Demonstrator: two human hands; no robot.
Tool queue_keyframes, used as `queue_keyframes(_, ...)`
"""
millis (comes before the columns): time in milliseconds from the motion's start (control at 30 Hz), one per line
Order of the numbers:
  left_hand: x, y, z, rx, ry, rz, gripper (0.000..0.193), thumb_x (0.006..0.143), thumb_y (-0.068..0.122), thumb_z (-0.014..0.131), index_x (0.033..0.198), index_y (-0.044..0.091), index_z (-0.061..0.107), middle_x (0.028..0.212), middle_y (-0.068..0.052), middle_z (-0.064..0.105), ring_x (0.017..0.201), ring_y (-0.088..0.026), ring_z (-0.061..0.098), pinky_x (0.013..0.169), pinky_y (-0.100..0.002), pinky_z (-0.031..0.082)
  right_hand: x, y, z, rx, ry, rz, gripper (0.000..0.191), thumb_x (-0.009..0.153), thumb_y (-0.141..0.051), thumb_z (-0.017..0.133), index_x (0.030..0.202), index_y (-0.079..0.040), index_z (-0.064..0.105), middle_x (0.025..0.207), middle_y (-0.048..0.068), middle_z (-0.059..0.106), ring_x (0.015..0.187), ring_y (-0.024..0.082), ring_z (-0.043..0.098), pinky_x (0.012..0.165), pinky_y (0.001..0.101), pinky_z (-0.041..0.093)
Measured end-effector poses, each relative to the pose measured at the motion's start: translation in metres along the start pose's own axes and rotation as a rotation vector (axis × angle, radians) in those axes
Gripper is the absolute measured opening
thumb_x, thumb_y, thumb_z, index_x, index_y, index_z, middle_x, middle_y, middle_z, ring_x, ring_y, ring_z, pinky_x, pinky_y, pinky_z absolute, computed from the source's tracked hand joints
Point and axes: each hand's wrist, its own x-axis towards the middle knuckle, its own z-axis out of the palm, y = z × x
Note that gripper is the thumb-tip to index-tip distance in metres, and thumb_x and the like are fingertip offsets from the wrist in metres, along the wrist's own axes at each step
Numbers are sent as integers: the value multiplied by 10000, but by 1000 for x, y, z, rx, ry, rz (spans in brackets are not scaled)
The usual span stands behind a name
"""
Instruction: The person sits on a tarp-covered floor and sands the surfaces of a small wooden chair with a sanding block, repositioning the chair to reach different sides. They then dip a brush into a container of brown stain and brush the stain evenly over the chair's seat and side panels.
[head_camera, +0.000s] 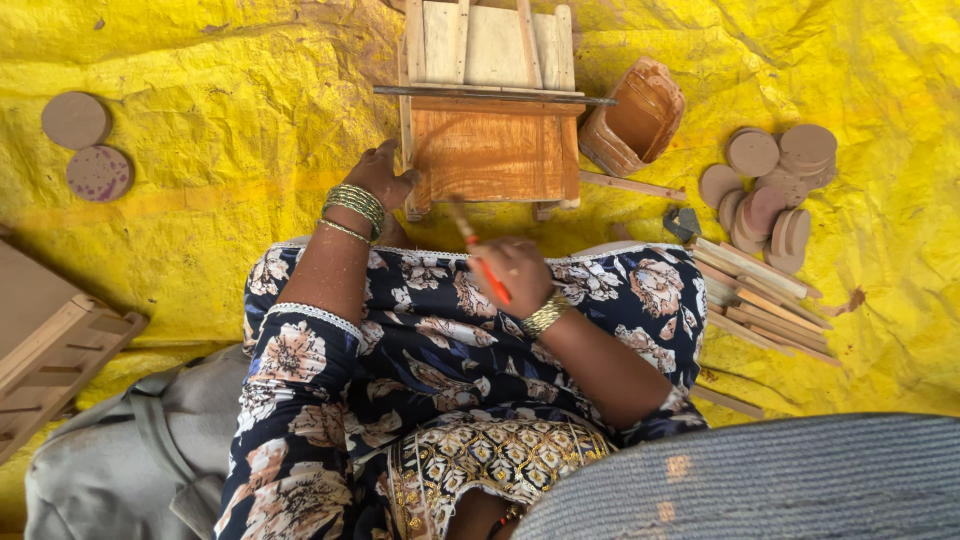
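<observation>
The right hand (515, 272), fingers pinched around a thin red-handled paintbrush (478, 255), sits at six o'clock of the small brown-stained wooden frame (492, 150) on the yellow tarpaulin (200, 160), whose eight o'clock corner the left hand (380, 178) grips.

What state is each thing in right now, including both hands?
Left hand: grips the wooden frame's left edge.
Right hand: fingers closed on a red-handled brush.
Red-handled brush: tilted, tip toward the frame.
Wooden frame: lower panel stained brown, upper part bare and pale.
Small tub: open, tipped on its side, brown inside.
Round discs: heaped loosely.
Wooden strips: lying in a loose pile.
</observation>
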Motion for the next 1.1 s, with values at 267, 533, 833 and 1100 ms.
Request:
queue_keyframes(267,1,-11,4,22,23,37,834,927,457,663,1554,34,311,1538,-308,391,1445,-437,382,1177,-442,357,-10,48,-10,409,134,499,84,999,-205,690,1003,-126,718,886,33,755,772,116,733,666,269,585)
queue_keyframes(533,1,-5,5,11,-5,-3,826,919,450,654,1560,49,320,1539,-320,390,1423,-442,414,1172,-443,381,-41,86,-91,-28,311,455,167,1050,-184,666,976,-41,708,870,92,729,763,147,714,675,284,556)
queue_keyframes(833,-2,-11,3,38,-6,9,829,928,461,649,1561,43,314,1533,-311,408,1443,-435,390,1178,-448,377,-23,74,-71,268,208,489,53,971,-98,715,972,-45,722,863,84,752,721,177,713,615,283,554)
queue_keyframes(1100,0,-6,2,34,-24,-11,852,929,474,652,1572,41,300,1561,-292,376,1454,-430,374,1179,-452,373,-32,79,-95,-309,334,394,57,966,-125,715,947,-73,708,854,134,729,746,279,705,674,390,555)
